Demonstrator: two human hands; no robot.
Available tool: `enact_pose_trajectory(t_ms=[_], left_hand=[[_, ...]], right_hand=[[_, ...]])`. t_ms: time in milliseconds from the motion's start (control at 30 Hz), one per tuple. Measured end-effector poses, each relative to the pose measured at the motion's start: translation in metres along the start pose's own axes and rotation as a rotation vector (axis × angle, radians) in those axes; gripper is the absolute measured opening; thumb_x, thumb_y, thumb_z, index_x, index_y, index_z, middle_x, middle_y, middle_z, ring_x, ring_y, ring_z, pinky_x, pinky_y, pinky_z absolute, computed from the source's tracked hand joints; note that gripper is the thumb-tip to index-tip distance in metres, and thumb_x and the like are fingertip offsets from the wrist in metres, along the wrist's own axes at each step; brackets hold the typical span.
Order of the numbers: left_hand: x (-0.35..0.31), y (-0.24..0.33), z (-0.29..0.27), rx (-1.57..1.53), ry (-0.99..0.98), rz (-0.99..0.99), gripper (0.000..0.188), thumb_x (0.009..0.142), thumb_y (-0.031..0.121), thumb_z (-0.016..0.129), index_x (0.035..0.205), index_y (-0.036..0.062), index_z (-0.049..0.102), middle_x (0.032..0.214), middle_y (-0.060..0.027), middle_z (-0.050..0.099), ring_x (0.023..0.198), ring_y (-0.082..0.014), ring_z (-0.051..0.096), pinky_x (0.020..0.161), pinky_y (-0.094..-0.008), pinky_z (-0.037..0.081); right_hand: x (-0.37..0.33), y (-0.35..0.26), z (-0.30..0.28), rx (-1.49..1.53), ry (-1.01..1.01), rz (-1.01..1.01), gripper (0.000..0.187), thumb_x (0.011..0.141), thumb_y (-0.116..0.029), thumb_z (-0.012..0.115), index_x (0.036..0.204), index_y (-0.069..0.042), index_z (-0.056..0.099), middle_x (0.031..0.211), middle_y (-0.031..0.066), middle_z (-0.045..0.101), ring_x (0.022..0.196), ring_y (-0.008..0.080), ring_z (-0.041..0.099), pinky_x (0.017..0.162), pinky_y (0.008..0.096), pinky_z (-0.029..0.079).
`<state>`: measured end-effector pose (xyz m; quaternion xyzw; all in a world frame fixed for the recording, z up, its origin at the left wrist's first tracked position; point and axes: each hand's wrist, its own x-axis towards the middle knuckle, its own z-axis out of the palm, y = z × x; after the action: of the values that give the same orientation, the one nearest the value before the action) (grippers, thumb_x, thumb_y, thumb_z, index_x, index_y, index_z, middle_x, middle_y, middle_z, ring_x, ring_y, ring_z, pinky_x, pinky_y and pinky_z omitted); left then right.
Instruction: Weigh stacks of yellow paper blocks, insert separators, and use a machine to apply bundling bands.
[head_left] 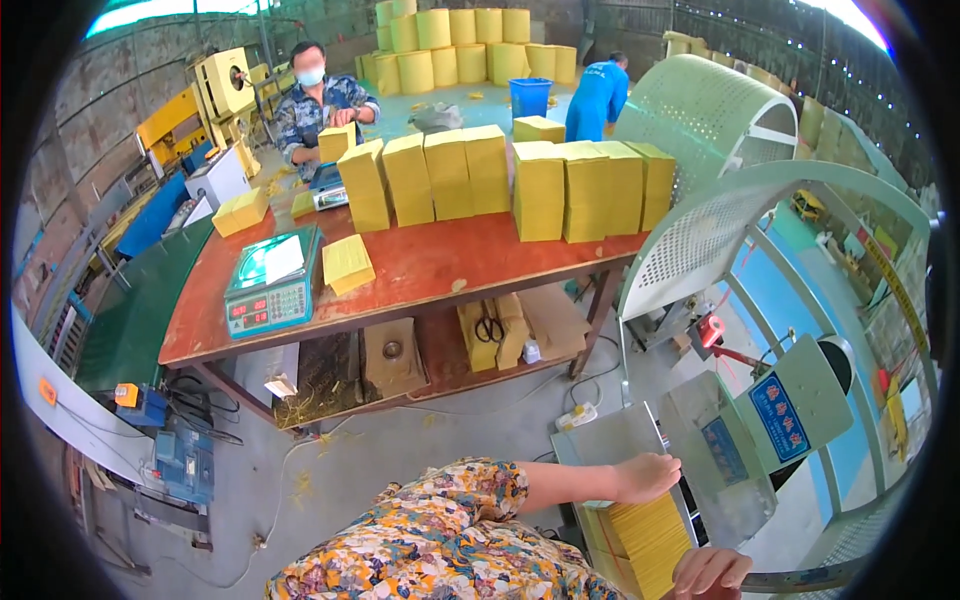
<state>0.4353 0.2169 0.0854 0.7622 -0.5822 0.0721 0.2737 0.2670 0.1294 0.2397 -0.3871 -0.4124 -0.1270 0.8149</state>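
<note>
My left hand reaches across at the lower right, fingers curled together beside the upright metal plate of a machine. What they may grip is too small to make out. A stack of yellow paper sheets lies just below it in the machine's feed tray. Close to the stack's near right corner is my right hand, its fingers bent downward and pressed together, fingertips hidden. A grey guard with a blue label plate rises to the right of both hands.
A red table carries tall yellow paper stacks and a digital scale. Behind it a masked person handles paper; another in blue bends farther back. A perforated curved metal frame stands at right. Cables cross the floor.
</note>
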Motion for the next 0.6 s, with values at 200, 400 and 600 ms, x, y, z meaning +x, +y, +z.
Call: enact_pose_trajectory(t_ms=[200,400,600], left_hand=[[0.002,-0.012,-0.005,-0.138,-0.005,-0.079,0.01,0.083,0.009,0.053,0.081,-0.0005,0.05,0.085,-0.015,0.053,0.082,-0.0329,0.059,0.069,-0.042,0.05],[-0.012,-0.026,-0.003,-0.261,0.036,-0.261,0.011,0.084,0.004,0.053,0.092,-0.0029,0.049,0.088,-0.0212,0.056,0.084,-0.0421,0.058,0.074,-0.0477,0.049],[-0.071,-0.049,-0.008,-0.381,0.223,-0.44,0.01,0.091,0.011,0.045,0.093,0.0024,0.05,0.09,-0.0203,0.057,0.087,-0.0407,0.056,0.076,-0.047,0.045]], right_hand=[[-0.001,0.003,0.0,-0.024,0.055,0.085,0.041,0.093,-0.045,0.06,0.116,-0.011,0.06,0.097,0.0089,0.066,0.079,0.0217,0.06,0.063,0.0326,0.044],[-0.009,0.005,0.005,-0.021,0.135,0.074,0.041,0.093,-0.044,0.061,0.116,-0.01,0.06,0.096,0.0091,0.064,0.076,0.0228,0.057,0.063,0.0339,0.042],[-0.02,0.001,0.011,-0.038,0.188,0.09,0.043,0.095,-0.042,0.058,0.121,-0.008,0.058,0.102,0.0113,0.063,0.08,0.0228,0.058,0.064,0.0357,0.045]])
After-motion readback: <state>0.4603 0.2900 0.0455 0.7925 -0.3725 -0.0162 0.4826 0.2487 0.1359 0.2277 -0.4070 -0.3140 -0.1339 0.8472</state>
